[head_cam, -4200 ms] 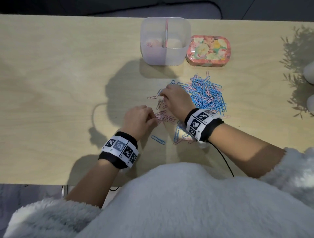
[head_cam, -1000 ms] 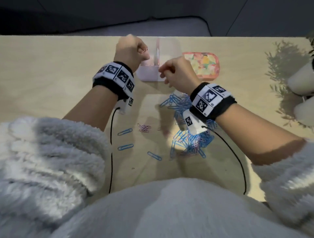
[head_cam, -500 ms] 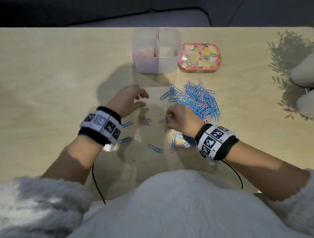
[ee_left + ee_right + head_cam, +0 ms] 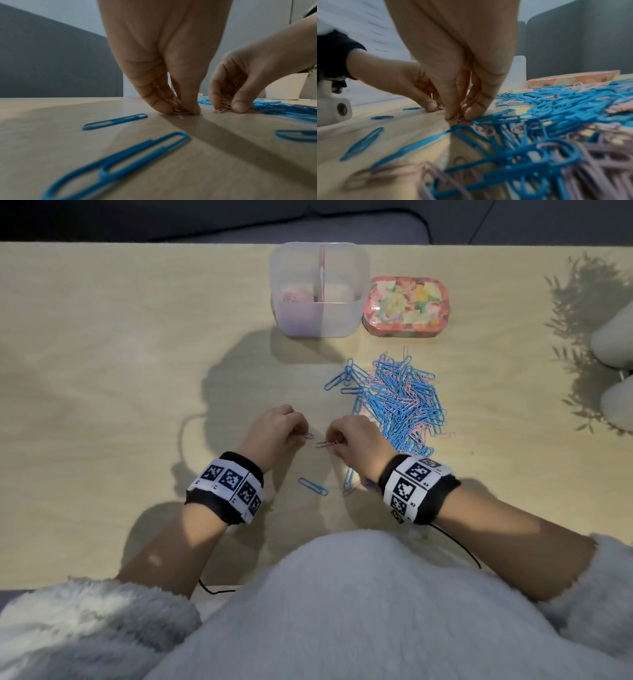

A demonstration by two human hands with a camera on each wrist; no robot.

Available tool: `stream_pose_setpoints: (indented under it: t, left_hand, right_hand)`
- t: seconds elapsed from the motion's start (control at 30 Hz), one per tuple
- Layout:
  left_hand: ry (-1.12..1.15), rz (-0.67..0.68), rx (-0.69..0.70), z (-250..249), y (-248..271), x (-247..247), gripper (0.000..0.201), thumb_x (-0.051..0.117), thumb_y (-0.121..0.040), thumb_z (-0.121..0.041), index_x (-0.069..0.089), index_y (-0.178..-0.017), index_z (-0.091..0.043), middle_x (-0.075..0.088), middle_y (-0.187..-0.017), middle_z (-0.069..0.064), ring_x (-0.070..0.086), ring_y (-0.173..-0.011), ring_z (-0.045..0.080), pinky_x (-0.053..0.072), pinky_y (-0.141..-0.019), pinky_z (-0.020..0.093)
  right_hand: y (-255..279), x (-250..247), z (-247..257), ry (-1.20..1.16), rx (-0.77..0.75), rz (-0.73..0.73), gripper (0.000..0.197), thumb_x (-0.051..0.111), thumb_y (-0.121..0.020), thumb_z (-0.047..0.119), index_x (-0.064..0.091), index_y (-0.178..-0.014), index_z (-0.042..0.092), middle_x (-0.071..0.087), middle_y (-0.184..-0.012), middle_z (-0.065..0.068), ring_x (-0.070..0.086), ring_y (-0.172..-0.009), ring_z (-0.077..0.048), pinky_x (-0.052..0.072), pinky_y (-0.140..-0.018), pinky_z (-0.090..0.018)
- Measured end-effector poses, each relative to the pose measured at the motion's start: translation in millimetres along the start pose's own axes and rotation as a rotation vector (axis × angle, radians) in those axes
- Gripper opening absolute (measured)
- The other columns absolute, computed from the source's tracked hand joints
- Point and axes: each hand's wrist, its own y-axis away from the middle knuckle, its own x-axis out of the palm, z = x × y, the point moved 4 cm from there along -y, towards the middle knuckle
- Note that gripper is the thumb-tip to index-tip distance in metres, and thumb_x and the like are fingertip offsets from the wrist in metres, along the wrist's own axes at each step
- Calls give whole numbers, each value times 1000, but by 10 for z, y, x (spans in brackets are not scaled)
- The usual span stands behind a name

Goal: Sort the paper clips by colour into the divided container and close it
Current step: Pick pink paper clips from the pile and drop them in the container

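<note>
On the table (image 4: pixel 102 405), both hands' grips pinch pink clips (image 4: pixel 323 444) beside the pile (image 4: pixel 397 398).

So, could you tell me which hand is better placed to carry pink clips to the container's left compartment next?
Left, probably. The left hand already pinches pink clips and lies nearer the container, whose left compartment holds pink ones. The right hand pinches pink too, but sits further right.
</note>
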Motion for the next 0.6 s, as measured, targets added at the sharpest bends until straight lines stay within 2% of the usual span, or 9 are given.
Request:
stream_pose_setpoints:
  t: [0.13, 0.27, 0.4, 0.6]
  left_hand:
    - [-31, 33, 5, -39, -39, 19, 16, 61, -83, -9, 62, -96, 0, 58, -101, 19, 54, -95, 33, 40, -80, 37]
    - [-87, 41, 38, -63, -51, 62, 10, 57, -85, -4, 60, -92, 2, 57, -99, 21, 53, -93, 36, 39, -82, 41]
    - [-110, 14, 55, -70, -13, 69, 8, 55, -87, -5, 58, -90, 2, 58, -92, 21, 53, -86, 36, 39, -77, 41]
    - [-139, 60, -10, -83, -46, 14, 17, 56, -87, -9, 59, -100, 0, 59, -101, 20, 54, -97, 35, 36, -80, 35]
  right_hand:
    - [-24, 24, 29, 25, 7, 30, 19, 52, -78, -3, 65, -89, 5, 64, -98, -15, 57, -98, -30, 39, -77, -29]
    - [-16, 51, 110, 171, -23, -2, 21, 48, -84, -4, 62, -97, 4, 51, -111, -18, 47, -107, -33, 41, -88, -38]
    - [18, 86, 155, 247, -80, 24, 24, 44, -83, -7, 58, -100, 1, 56, -108, -20, 52, -104, -34, 39, -82, -38]
    - [-40, 84, 70, 59, -57, 27, 17, 49, -80, 0, 62, -90, 4, 64, -98, -16, 56, -96, -32, 34, -71, -29]
